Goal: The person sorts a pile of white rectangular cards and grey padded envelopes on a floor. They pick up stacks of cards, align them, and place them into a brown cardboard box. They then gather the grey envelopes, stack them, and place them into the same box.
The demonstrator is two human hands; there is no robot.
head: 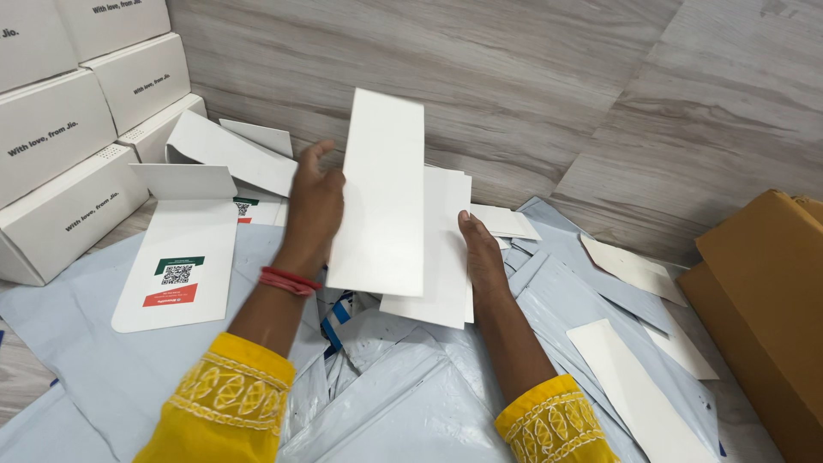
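Holding a tall white card (381, 189) upright in the left hand (314, 206), fingers wrapped round its left edge, thumb hidden behind. Steadying a thin stack of white cards (446, 257) just behind it with the right hand (480, 253), fingers out of sight behind the stack, thumb lying along its right edge; grip closed on the stack. Both held up above a heap of pale blue-grey plastic mailer bags (403, 394) spread over the floor. Red thread bangle (287, 280) on the left wrist, yellow embroidered cuffs (231, 390) on both sleeves.

Left of the hands: a flat unfolded white carton blank (184, 257) lying on the bags, with a green stripe, a square black code patch and a red stripe near its lower end. Beyond it, another opened white carton (227, 150) leaning half-folded. Far left: stacked closed white boxes (60, 129) with short dark lettering on their sides, set against the grey wood-grain wall (531, 77).

Right side: loose white and cream card strips (634, 390) scattered on the bags, and a brown cardboard box (767, 300) at the frame edge.
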